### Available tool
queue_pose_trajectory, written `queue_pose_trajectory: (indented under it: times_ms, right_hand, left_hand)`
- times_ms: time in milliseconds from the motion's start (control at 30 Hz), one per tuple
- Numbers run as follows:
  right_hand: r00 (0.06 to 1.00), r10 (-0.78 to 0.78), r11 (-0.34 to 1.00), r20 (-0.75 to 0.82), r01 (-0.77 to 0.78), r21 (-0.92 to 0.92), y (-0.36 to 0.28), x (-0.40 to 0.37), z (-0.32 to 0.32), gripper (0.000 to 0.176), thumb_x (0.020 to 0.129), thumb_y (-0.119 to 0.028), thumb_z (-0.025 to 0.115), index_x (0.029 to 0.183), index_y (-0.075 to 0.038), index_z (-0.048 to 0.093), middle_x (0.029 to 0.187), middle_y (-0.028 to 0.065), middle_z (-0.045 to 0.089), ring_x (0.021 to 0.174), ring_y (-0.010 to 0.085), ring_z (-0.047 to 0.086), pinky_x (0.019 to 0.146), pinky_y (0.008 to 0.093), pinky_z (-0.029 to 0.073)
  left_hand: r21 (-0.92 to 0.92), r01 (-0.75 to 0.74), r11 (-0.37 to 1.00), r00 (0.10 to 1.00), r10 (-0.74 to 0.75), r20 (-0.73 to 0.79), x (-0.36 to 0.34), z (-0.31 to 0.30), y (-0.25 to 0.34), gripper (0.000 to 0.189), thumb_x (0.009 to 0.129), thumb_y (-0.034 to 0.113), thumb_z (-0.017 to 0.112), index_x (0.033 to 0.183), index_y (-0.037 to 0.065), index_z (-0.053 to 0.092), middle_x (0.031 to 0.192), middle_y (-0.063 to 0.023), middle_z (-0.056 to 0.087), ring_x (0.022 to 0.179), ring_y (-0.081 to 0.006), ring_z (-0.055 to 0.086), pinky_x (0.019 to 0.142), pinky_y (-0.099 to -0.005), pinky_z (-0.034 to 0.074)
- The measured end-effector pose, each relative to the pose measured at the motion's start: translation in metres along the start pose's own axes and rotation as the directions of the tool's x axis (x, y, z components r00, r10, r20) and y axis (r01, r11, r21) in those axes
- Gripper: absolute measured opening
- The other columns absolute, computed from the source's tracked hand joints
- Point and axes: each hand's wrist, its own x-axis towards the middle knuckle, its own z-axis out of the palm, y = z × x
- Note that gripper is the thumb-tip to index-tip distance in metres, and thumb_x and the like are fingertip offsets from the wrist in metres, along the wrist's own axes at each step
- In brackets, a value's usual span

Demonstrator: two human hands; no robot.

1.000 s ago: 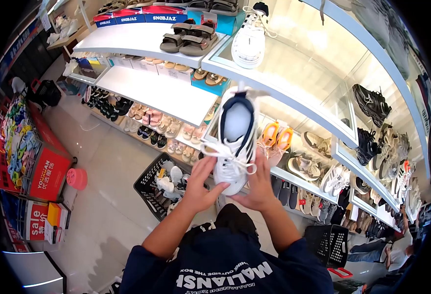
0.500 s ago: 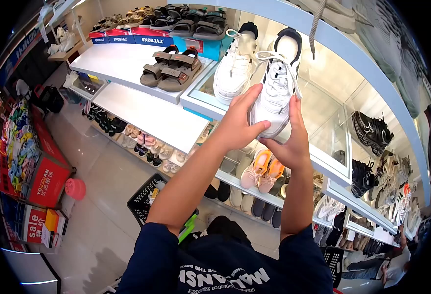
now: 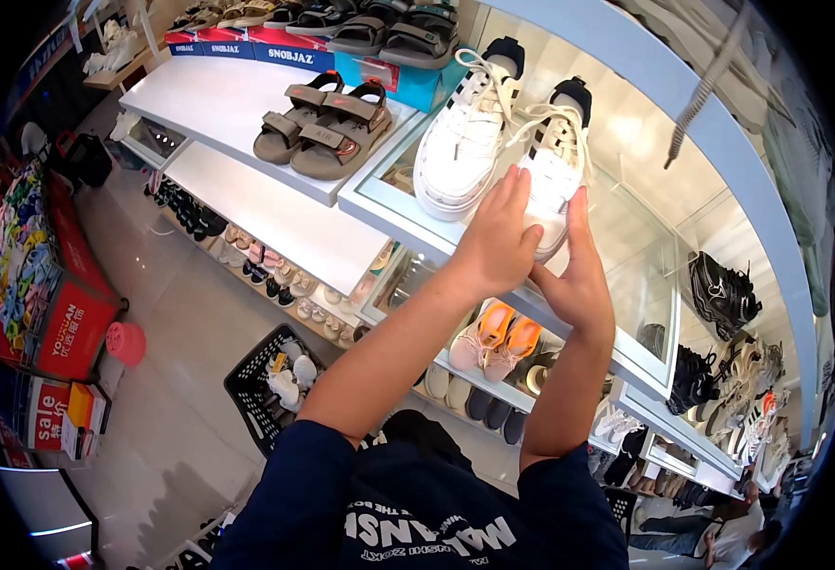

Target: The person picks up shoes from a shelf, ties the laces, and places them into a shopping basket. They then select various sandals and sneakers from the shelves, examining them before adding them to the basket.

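Observation:
A white lace-up sneaker [image 3: 554, 180] with a dark heel collar stands toe toward me on the glass-topped shelf [image 3: 626, 223]. My left hand [image 3: 498, 237] lies along its left side, fingers reaching up toward the laces and thumb over the toe. On the right side of the toe, my right hand [image 3: 574, 280] grips the same shoe. Its mate, another white sneaker [image 3: 460, 147] with dark stripes, stands just left of it. My fingers cover part of the toe.
Grey-brown sandals [image 3: 327, 133] sit on the white shelf to the left. Pink shoes with orange lining [image 3: 495, 340] are below my hands. A black basket [image 3: 256, 399] holding white shoes is at lower left. Black shoes [image 3: 721, 290] stand at right; a person [image 3: 721, 541] is at lower right.
The held sneaker has moved down and away from me, from a raised position to beside its mate. My hands stay around its toe. The camera view has shifted slightly.

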Motion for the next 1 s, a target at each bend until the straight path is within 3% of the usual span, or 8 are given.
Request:
queue_pose_trajectory:
  times_ms: [200,333,400,500,633,767,833,1000]
  right_hand:
    - [0.978,0.039,0.985,-0.204,-0.072,-0.159,-0.049,-0.024,0.010,0.083,0.082,-0.007,0.077,0.153,0.006,0.036,0.163,0.0266,0.032,0.152,0.0349,0.032,0.124,0.0433,0.023]
    - [0.899,-0.082,0.984,-0.431,0.140,0.107,-0.053,-0.117,0.073,0.050,0.091,0.002,0.064,0.140,0.007,0.051,0.139,0.0215,0.058,0.128,0.0304,0.057,0.112,0.0413,0.042]
    - [0.971,0.123,0.865,-0.204,-0.004,0.501,-0.056,-0.172,0.139,0.042,0.092,0.003,0.064,0.134,0.006,0.056,0.127,0.0176,0.064,0.118,0.0261,0.062,0.105,0.0362,0.047]
    - [0.832,0.359,0.782,0.423,-0.516,0.350,-0.078,-0.249,0.251,0.035,0.092,-0.006,0.071,0.125,0.003,0.063,0.117,0.0134,0.069,0.109,0.0228,0.064,0.099,0.0342,0.049]
    - [0.743,-0.138,0.980,0.655,0.007,0.198,-0.122,-0.327,0.357,0.029,0.092,-0.026,0.072,0.110,-0.003,0.071,0.105,0.0175,0.072,0.100,0.0366,0.068,0.096,0.0437,0.048]
    - [0.483,0.025,1.000,0.875,-0.027,-0.014,-0.145,-0.358,0.418,0.028,0.091,-0.033,0.068,0.102,-0.009,0.075,0.091,0.0124,0.074,0.088,0.0339,0.071,0.084,0.0454,0.053]
    - [0.449,0.179,0.974,0.875,0.045,-0.223,-0.144,-0.371,0.434,0.028,0.090,-0.032,0.067,0.101,-0.008,0.076,0.083,0.0122,0.074,0.079,0.0344,0.071,0.075,0.0457,0.056]
    - [0.502,0.090,0.977,0.860,0.122,-0.174,-0.139,-0.368,0.444,0.025,0.087,-0.035,0.066,0.095,-0.013,0.077,0.080,0.0113,0.074,0.077,0.0337,0.072,0.069,0.0460,0.056]
  left_hand:
    - [-0.101,-0.174,0.980,0.983,0.166,-0.081,-0.090,-0.039,0.044,0.056,0.093,0.019,0.067,0.142,-0.001,0.051,0.148,-0.0213,0.050,0.139,-0.0397,0.046,0.118,-0.0437,0.035]
    - [-0.149,0.073,0.986,0.997,-0.076,-0.016,-0.266,-0.066,0.009,0.041,0.088,0.021,0.072,0.125,0.007,0.065,0.123,-0.0109,0.067,0.117,-0.0312,0.063,0.101,-0.0442,0.051]
    - [0.104,0.442,0.891,0.893,-0.448,0.038,-0.376,-0.075,-0.033,0.038,0.088,0.026,0.072,0.121,0.008,0.067,0.122,-0.0118,0.067,0.115,-0.0331,0.062,0.098,-0.0443,0.052]
    - [0.347,0.784,0.515,0.577,-0.810,-0.101,-0.536,-0.105,-0.037,0.041,0.090,0.033,0.070,0.121,0.007,0.066,0.125,-0.0132,0.065,0.118,-0.0348,0.059,0.101,-0.0440,0.049]
    - [0.261,0.935,0.242,0.271,-0.959,-0.081,-0.661,-0.115,-0.021,0.049,0.091,0.040,0.069,0.127,0.007,0.066,0.128,-0.0128,0.065,0.121,-0.0351,0.057,0.106,-0.0440,0.046]
    - [0.110,0.929,0.353,0.363,-0.928,-0.087,-0.686,-0.117,-0.031,0.058,0.088,0.050,0.071,0.129,0.010,0.067,0.126,-0.0128,0.067,0.122,-0.0363,0.055,0.105,-0.0452,0.046]
    - [0.240,0.916,0.323,0.336,-0.942,-0.015,-0.671,-0.122,-0.035,0.059,0.087,0.052,0.071,0.128,0.011,0.068,0.125,-0.0123,0.068,0.120,-0.0364,0.056,0.105,-0.0450,0.046]
    - [0.369,0.845,0.387,0.391,-0.918,0.066,-0.670,-0.104,-0.081,0.064,0.079,0.059,0.073,0.124,0.013,0.070,0.126,-0.0132,0.067,0.123,-0.0365,0.055,0.104,-0.0429,0.049]
